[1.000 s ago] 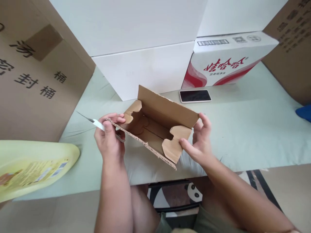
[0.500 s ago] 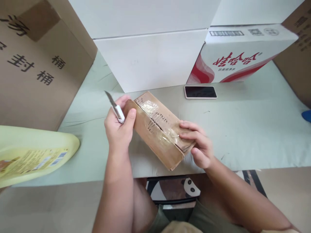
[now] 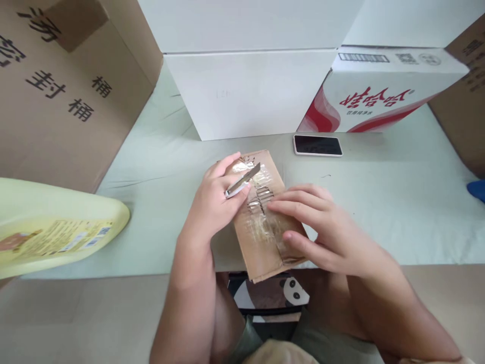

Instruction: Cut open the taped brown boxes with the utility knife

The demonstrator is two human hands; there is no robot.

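A small brown cardboard box (image 3: 261, 242) lies at the near edge of the cloth-covered table, its taped face turned up. Clear tape and dark marks run along the seam on that face. My left hand (image 3: 215, 199) is closed on a utility knife (image 3: 242, 181) whose blade is out and points up to the right over the box; the same hand rests on the box's left side. My right hand (image 3: 322, 225) has its fingers spread, the tips touching the box's top and right edge.
Beyond the box stand large white cartons (image 3: 250, 96) and a red-and-white carton (image 3: 379, 98). A phone (image 3: 317, 145) lies in front of them. At left are a big brown carton (image 3: 68, 126) and a yellow bottle (image 3: 64, 227). A blue object (image 3: 476, 190) shows at far right.
The box has turned more upright in view, its taped face now facing up. The knife has swung from pointing up-left to pointing up-right across the box. My right hand's fingers have spread.
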